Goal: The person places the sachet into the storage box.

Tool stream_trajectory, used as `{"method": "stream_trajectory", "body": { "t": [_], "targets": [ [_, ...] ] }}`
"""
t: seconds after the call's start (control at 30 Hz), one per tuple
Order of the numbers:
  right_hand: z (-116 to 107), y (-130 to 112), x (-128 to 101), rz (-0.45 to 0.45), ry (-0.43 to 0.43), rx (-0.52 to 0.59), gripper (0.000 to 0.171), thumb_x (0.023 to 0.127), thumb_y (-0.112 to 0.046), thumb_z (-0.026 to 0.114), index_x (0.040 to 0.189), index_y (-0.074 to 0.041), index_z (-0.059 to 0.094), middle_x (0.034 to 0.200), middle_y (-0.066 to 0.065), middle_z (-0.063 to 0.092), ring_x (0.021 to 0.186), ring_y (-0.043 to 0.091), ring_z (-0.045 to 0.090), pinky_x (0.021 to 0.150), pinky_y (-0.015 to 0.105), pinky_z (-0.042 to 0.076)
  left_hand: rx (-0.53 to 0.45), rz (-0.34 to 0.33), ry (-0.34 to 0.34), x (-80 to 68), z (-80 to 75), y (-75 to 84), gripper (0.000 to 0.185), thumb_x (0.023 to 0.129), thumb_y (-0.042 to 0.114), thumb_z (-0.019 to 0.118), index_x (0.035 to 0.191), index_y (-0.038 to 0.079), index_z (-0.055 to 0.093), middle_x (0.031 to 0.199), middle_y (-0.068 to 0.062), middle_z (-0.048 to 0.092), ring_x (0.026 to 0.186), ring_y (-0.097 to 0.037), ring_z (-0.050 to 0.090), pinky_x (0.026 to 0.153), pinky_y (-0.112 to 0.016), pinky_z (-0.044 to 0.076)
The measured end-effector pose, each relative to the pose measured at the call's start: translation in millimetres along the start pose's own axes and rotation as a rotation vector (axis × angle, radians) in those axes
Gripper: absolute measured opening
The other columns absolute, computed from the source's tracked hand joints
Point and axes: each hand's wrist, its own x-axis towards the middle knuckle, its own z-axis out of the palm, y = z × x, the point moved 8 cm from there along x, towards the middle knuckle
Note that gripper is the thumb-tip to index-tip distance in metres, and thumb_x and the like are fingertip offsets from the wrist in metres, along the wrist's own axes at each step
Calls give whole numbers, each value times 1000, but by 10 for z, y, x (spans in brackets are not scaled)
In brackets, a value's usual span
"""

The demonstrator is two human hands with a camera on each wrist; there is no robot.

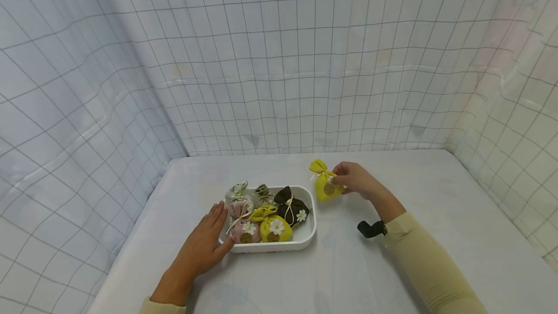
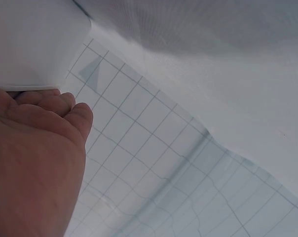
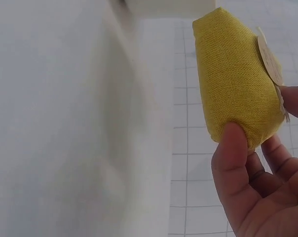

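My right hand (image 1: 355, 179) pinches a yellow drawstring pouch (image 1: 326, 188) by its side, just right of the white tray (image 1: 279, 247). In the right wrist view the pouch (image 3: 238, 79) shows plain woven cloth and a round tag, with fingers on its side. My left hand (image 1: 204, 239) rests along the tray's left end, fingers straight and thumb at the front corner. Inside the tray lie a second yellow pouch (image 1: 276, 230) with a white flower, a dark brown pouch (image 1: 296, 210), pink pouches (image 1: 245, 231) and grey-green pouches (image 1: 263, 196).
The tray stands on a table with a white cloth (image 1: 340, 275). Grid-patterned curtains (image 1: 283, 62) close off the back and both sides. A black strap piece (image 1: 370, 229) sticks out beside the right sleeve (image 1: 429, 260).
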Motion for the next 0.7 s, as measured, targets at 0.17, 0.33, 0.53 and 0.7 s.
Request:
{"method": "stream_trajectory", "body": {
  "t": [0.17,0.33,0.53,0.7],
  "targets": [
    [26,-146,-91,-44,2,10,32,92,-21,70,116,-4,58,117,13,61,101,28,62,76,36,59,-3,4,4,1,-10,4,78,98,47,57,149,-8,36,159,-20,28,147,-37,25,113,-54,30],
    [87,-278,-162,-91,-11,21,31,91,-19,71,114,-3,59,116,14,61,100,28,61,74,37,59,-2,4,4,-1,-4,-5,78,98,47,56,149,-8,36,159,-20,27,147,-37,24,113,-54,30],
    [204,-396,-239,-128,-41,21,29,90,-18,72,112,-4,59,112,14,61,95,27,62,71,36,59,-4,4,3,2,2,-11,78,98,48,56,149,-8,36,159,-20,27,147,-36,24,113,-54,30],
    [296,-469,-304,-157,-61,32,29,89,-18,73,110,-4,60,110,13,62,92,25,63,71,40,59,-4,6,4,5,0,-12,78,98,47,56,149,-8,36,160,-19,27,147,-36,24,113,-54,30]
  ]
}}
